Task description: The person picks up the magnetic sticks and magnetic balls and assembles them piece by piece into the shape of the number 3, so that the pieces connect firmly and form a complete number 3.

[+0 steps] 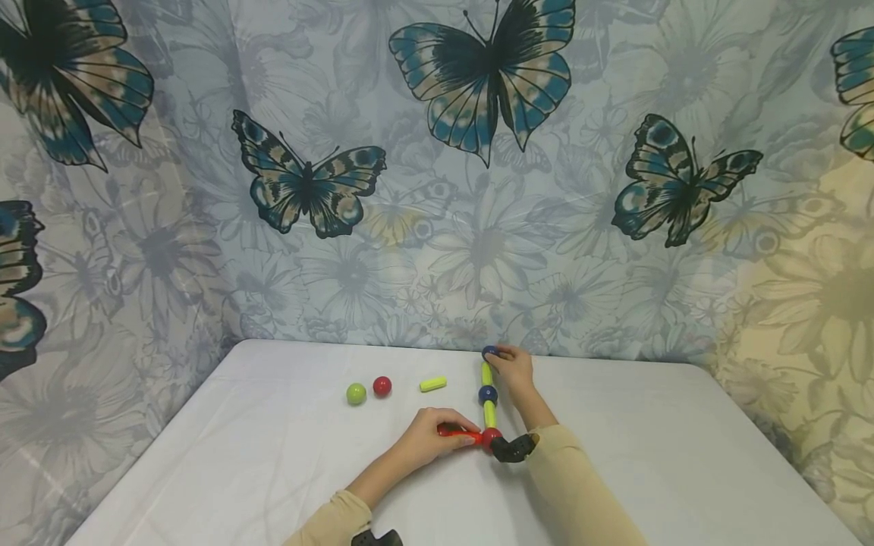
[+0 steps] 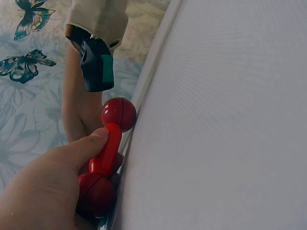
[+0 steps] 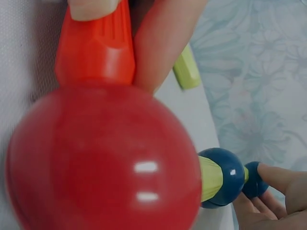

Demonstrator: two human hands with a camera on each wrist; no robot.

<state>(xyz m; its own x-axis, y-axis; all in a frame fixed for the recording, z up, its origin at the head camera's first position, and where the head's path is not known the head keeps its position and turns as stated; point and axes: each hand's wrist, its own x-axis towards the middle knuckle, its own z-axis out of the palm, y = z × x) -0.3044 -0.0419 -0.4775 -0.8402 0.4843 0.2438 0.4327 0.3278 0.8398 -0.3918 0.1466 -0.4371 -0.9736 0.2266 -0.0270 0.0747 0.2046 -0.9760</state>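
Note:
A chain of toy building rods and balls lies on the white table. My left hand (image 1: 432,437) pinches its red rod (image 2: 107,151) between thumb and fingers. That rod joins two red balls, one near the palm (image 2: 97,195) and one at the corner of the chain (image 3: 103,153). From the corner ball a yellow-green rod (image 1: 489,415) runs away from me to a blue ball (image 1: 488,394). A second yellow-green rod (image 1: 487,373) continues to another blue ball (image 1: 489,352) at the far end, which my right hand (image 1: 515,369) grips with its fingertips.
Left of the chain lie a loose yellow-green rod (image 1: 433,384), a loose red ball (image 1: 382,387) and a light green ball (image 1: 356,393). The far edge of the table (image 1: 614,371) runs close behind my right hand, against a butterfly-patterned cloth (image 1: 478,258).

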